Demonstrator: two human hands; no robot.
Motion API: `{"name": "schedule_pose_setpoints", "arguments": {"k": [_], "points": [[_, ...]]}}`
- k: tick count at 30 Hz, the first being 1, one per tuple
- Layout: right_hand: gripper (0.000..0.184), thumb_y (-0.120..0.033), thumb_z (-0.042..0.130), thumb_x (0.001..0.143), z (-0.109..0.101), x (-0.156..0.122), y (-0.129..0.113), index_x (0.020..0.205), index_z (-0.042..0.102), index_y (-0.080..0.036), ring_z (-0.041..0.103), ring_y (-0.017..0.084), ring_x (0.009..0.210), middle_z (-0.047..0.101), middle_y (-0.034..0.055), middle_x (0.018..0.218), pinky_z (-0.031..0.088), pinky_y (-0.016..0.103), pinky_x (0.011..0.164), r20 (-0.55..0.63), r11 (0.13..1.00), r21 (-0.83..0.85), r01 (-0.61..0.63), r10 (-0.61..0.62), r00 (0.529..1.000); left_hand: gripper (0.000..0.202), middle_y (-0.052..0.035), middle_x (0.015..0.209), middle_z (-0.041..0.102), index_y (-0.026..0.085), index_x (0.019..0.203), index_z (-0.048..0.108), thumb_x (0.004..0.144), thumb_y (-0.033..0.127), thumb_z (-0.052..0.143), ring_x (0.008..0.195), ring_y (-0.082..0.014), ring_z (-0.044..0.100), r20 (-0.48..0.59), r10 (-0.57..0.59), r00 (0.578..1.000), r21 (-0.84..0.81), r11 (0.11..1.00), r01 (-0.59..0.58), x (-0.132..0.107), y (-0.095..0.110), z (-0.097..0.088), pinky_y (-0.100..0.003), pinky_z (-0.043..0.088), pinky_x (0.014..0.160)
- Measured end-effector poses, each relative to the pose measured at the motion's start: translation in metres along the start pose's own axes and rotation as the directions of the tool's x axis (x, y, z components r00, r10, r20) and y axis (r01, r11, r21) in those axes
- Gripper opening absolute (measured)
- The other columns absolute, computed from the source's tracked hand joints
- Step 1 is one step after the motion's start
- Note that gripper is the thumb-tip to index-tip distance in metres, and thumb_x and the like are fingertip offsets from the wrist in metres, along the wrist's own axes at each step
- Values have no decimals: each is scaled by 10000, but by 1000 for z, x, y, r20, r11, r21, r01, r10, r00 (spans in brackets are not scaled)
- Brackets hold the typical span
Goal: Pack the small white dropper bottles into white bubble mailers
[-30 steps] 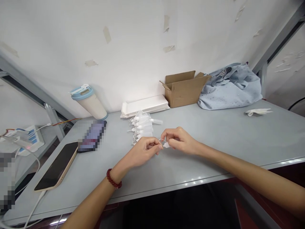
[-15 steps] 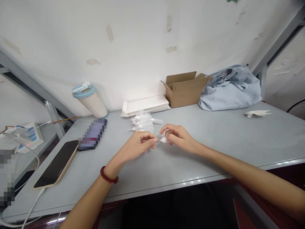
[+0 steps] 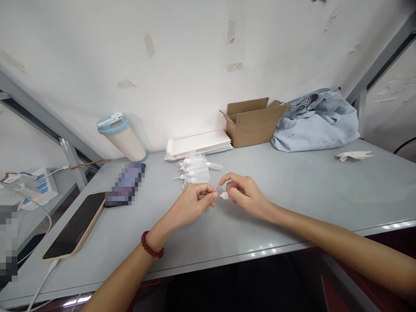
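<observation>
Between my hands is a small translucent tube with a white cap (image 3: 224,196), and a thin white cord loop (image 3: 220,187) arcs above the cap. My right hand (image 3: 248,197) is closed around the tube's body, most of which its fingers hide. The fingertips of my left hand (image 3: 195,201) are pinched together at the tip of the cap, on what looks like the cord. Just beyond my left hand lies a pile of similar tubes (image 3: 196,169) with white caps and cords.
Behind the pile are stacked white padded envelopes (image 3: 201,143), an open cardboard box (image 3: 255,128) and a pale blue cloth bag (image 3: 318,123). A tumbler (image 3: 125,138) and two phones, one dark-screened (image 3: 76,225), stand or lie left. Crumpled tissue (image 3: 354,156) sits at right.
Both hands have shifted slightly down in the view, along with the tube. The cord loop shows a little more openly above the cap. The grips look the same.
</observation>
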State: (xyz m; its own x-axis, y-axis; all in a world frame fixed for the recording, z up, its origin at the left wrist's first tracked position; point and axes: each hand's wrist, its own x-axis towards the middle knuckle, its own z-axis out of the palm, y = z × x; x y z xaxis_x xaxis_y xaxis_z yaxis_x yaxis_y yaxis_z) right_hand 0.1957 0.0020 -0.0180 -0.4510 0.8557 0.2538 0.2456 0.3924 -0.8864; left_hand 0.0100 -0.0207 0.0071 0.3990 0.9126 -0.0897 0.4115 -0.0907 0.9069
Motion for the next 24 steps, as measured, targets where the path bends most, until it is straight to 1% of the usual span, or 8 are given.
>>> {"name": "schedule_pose_setpoints", "arguments": {"k": [4, 7, 10, 14, 17, 20, 22, 24], "points": [[184, -206, 403, 794, 3, -2, 0, 943, 511, -198, 474, 116, 476, 461, -80, 509, 362, 238, 510, 41, 999, -38, 19, -17, 999, 264, 38, 604, 519, 170, 698, 574, 876, 352, 506, 485, -76, 354, 22, -9, 1000, 35, 999, 8, -1, 0, 0, -199, 285, 448], [217, -291, 396, 880, 3, -1, -2, 1053, 480, -192, 492, 123, 515, 489, -73, 553, 379, 244, 537, 88, 995, -80, 53, -46, 995, 259, 23, 618, 553, 164, 729, 614, 872, 356, 514, 497, -81, 383, 13, -4, 1000, 86, 996, 3, -2, 2, -12, -200, 305, 454], [280, -376, 351, 945, -4, 5, -2, 1127, 449, -187, 506, 128, 554, 541, -49, 633, 389, 252, 561, 83, 986, -152, 70, -58, 995, 263, 10, 616, 556, 155, 729, 636, 847, 373, 549, 532, -98, 425, -103, 11, 995, 110, 994, 0, -5, 2, -34, -208, 331, 478], [279, -396, 336, 963, -24, 35, 10, 1116, 439, -187, 508, 128, 553, 595, -5, 753, 382, 254, 534, 12, 958, -278, 73, -73, 997, 316, 23, 567, 530, 151, 623, 601, 812, 404, 582, 484, -80, 367, -275, -22, 961, 82, 996, 46, -5, 0, -57, -203, 294, 456], [214, -347, 424, 923, -36, 71, 22, 1048, 470, -181, 527, 145, 608, 601, 31, 820, 378, 267, 554, -30, 913, -393, 109, -131, 991, 319, 33, 526, 514, 151, 586, 591, 783, 402, 606, 465, -76, 359, -331, -45, 942, 42, 997, 62, -1, -4, -57, -197, 287, 447], [145, -297, 438, 908, -38, 103, 25, 923, 509, -171, 532, 166, 655, 600, 64, 833, 370, 284, 578, -31, 858, -482, 176, -218, 976, 300, 30, 538, 527, 151, 630, 602, 788, 406, 590, 454, -79, 366, -377, -52, 925, 35, 997, 70, 3, -9, -51, -197, 291, 433], [176, -309, 430, 923, -34, 111, 19, 865, 523, -171, 536, 181, 698, 609, 81, 834, 372, 293, 601, 35, 815, -515, 267, -291, 956, 299, 31, 549, 521, 156, 654, 591, 812, 408, 563, 448, -78, 361, -416, -47, 908, 47, 996, 73, 4, -11, -49, -198, 295, 429], [217, -379, 480, 914, -26, 108, 11, 857, 542, -179, 539, 210, 794, 615, 86, 848, 383, 309, 660, 161, 747, -532, 399, -373, 914, 298, 41, 535, 488, 163, 647, 571, 828, 399, 555, 447, -76, 348, -473, -29, 880, 50, 997, 60, 3, -12, -49, -198, 294, 429]]}}
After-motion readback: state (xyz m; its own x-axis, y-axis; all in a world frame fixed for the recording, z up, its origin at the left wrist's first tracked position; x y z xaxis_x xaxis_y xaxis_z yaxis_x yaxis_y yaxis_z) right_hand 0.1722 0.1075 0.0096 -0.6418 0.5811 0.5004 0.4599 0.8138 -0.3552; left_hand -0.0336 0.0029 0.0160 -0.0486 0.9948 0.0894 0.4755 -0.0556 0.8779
